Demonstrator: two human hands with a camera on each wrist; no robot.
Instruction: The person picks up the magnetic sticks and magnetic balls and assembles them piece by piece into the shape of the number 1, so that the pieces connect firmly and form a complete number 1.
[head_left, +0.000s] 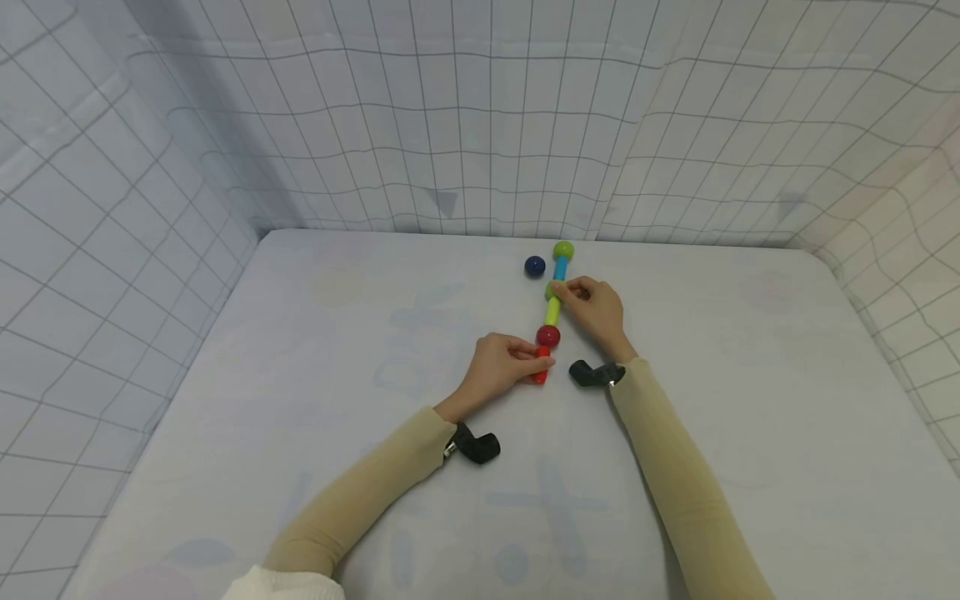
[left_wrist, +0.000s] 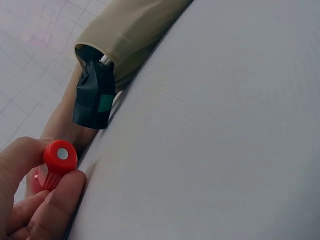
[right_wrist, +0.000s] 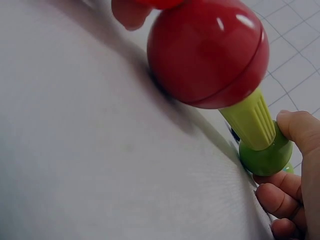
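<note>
A chain of balls and rods runs away from me across the table. Its near end is a red rod (head_left: 542, 367), which my left hand (head_left: 498, 365) pinches between thumb and fingers; a pale round disc shows on its end face in the left wrist view. Beyond it come a dark red ball (right_wrist: 207, 52), a yellow-green rod (right_wrist: 250, 122) and a green ball (right_wrist: 266, 156). My right hand (head_left: 596, 312) pinches that green ball. Farther on are a blue rod (head_left: 560, 268) and another green ball (head_left: 563, 250) at the far end.
A loose dark blue ball (head_left: 535, 267) lies left of the chain's far end. Black wrist devices (head_left: 478, 446) jut from both sleeves near the tabletop. Gridded white curtains (head_left: 420, 125) stand behind the table (head_left: 337, 333) and at both sides.
</note>
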